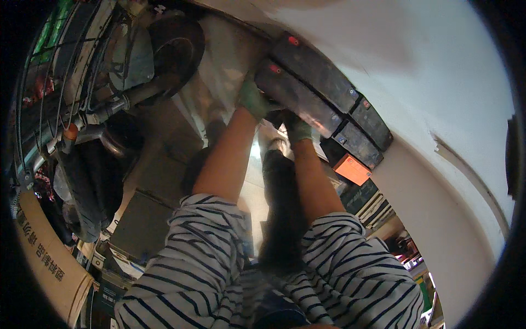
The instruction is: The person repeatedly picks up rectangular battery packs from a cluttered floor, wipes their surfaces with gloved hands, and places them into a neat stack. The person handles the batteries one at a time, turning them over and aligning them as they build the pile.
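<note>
A green work glove covers my left hand [252, 100], which reaches to the near left end of a dark battery [298, 96] with a red terminal mark. My right hand [299, 128], gloved too, is lower, close to the same battery's near side. Shadow hides the fingers of both hands, so I cannot tell whether they grip it. Behind it lies another dark battery [314, 72]. Two shorter dark batteries, the nearer [358, 142] and the farther [373, 119], sit to the right, with blue or red marks. An orange battery [352, 169] lies below them.
A pale wall [431, 82] runs behind the batteries. Flat boxes [372, 205] are stacked at the right. On the left are a two-wheeled vehicle's tyre [178, 53], wire basket [61, 78] and bars. A cardboard box [53, 259] bears writing. My shoe [279, 146] is between my arms.
</note>
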`<state>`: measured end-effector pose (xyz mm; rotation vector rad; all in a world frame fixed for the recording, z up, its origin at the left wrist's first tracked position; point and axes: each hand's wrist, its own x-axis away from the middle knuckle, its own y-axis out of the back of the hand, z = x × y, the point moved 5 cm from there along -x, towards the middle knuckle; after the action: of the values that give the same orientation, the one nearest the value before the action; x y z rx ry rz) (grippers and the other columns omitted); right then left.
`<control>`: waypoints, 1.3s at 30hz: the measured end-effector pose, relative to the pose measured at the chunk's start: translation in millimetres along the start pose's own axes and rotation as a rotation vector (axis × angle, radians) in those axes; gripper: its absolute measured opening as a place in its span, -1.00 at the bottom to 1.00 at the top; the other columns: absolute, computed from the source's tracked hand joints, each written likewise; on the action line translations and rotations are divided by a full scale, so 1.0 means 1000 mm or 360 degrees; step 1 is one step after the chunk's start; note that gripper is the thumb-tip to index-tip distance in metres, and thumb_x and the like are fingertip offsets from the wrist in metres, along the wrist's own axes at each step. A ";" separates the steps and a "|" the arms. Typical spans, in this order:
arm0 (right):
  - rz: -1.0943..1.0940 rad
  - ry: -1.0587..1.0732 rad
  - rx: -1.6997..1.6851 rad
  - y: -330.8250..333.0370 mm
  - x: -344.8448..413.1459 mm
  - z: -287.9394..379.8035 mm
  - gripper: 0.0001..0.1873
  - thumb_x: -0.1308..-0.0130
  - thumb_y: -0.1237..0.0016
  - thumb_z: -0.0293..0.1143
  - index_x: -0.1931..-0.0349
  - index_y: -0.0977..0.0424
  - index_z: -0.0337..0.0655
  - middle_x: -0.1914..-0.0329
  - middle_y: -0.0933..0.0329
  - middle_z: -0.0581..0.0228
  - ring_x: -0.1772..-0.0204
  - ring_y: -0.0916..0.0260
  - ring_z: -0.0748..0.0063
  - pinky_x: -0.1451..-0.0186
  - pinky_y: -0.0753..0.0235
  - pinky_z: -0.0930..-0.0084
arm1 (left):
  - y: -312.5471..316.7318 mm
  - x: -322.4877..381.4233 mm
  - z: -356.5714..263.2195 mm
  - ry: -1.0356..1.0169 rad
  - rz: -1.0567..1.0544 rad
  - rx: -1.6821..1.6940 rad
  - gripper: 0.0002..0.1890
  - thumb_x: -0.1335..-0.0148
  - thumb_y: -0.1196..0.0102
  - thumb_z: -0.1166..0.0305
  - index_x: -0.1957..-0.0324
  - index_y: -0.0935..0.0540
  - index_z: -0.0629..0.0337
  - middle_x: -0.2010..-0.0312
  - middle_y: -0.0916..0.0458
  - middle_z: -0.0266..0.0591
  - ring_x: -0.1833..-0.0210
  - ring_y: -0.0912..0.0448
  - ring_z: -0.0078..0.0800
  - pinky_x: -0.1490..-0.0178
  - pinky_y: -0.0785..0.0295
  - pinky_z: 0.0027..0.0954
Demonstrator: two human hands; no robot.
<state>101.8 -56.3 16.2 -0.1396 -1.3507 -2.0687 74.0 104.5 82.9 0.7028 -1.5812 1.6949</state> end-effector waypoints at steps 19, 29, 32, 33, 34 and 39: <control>-0.0116 -0.0124 0.0031 0.059 0.016 0.012 -0.34 -0.17 -0.07 0.01 -0.23 -0.33 -0.11 -0.26 -0.35 0.00 -0.28 -0.28 0.00 -0.33 -0.27 0.19 | 0.024 -0.092 -0.077 -0.0649 -0.0328 -0.1036 -0.60 -0.42 0.26 0.27 -0.09 -0.57 0.23 0.01 -0.60 -0.01 0.00 -0.55 -0.15 -0.14 -0.40 -0.27; 0.0527 0.0195 0.0369 0.046 0.033 0.003 -0.53 -0.25 0.01 -0.13 -0.13 -0.45 -0.10 -0.14 -0.47 0.09 -0.27 -0.32 0.07 -0.29 -0.32 0.22 | 0.004 -0.059 -0.086 -0.1369 -0.0385 -0.2245 -0.57 -0.33 0.08 0.17 -0.08 -0.55 0.29 -0.04 -0.59 0.03 -0.03 -0.55 -0.05 -0.13 -0.40 -0.21; 0.0331 0.0185 -0.0025 0.054 0.055 -0.005 -0.60 -0.28 0.04 -0.17 -0.08 -0.50 -0.06 -0.08 -0.53 0.20 -0.23 -0.38 0.19 -0.28 -0.36 0.27 | -0.007 -0.025 -0.072 -0.0981 -0.0699 -0.1760 -0.50 -0.30 0.00 0.08 -0.11 -0.53 0.26 -0.04 -0.59 0.00 0.01 -0.57 -0.15 -0.11 -0.42 -0.26; 0.0394 0.0233 -0.0210 0.057 0.062 -0.003 -0.61 -0.29 0.05 -0.17 -0.09 -0.48 -0.07 -0.07 -0.54 0.23 -0.23 -0.39 0.22 -0.28 -0.36 0.28 | -0.017 -0.007 -0.062 -0.1022 -0.0669 -0.1695 -0.48 -0.29 -0.04 0.06 -0.13 -0.53 0.25 -0.04 -0.59 -0.02 0.02 -0.58 -0.18 -0.11 -0.42 -0.27; 0.0546 0.0211 -0.0369 0.063 0.072 -0.002 -0.61 -0.30 0.06 -0.18 -0.09 -0.47 -0.08 -0.06 -0.55 0.25 -0.22 -0.40 0.25 -0.28 -0.36 0.29 | -0.024 0.013 -0.050 -0.1020 -0.0660 -0.1631 -0.46 -0.27 -0.07 0.04 -0.15 -0.52 0.24 -0.05 -0.59 -0.04 0.03 -0.58 -0.21 -0.11 -0.42 -0.28; 0.0216 -0.0244 -0.1553 0.134 0.143 0.026 -0.75 -0.24 -0.10 -0.40 0.07 -0.56 -0.20 -0.06 -0.53 0.20 -0.13 -0.48 0.27 -0.14 -0.52 0.43 | -0.038 0.102 0.003 -0.1256 -0.0369 -0.1385 -0.47 -0.30 -0.09 0.08 -0.21 -0.47 0.17 -0.07 -0.56 -0.19 -0.02 -0.53 -0.27 -0.13 -0.40 -0.33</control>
<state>60.2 -134.2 192.8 -0.7832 -0.2796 -2.4445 42.2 114.7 186.8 1.0641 -2.3845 0.4130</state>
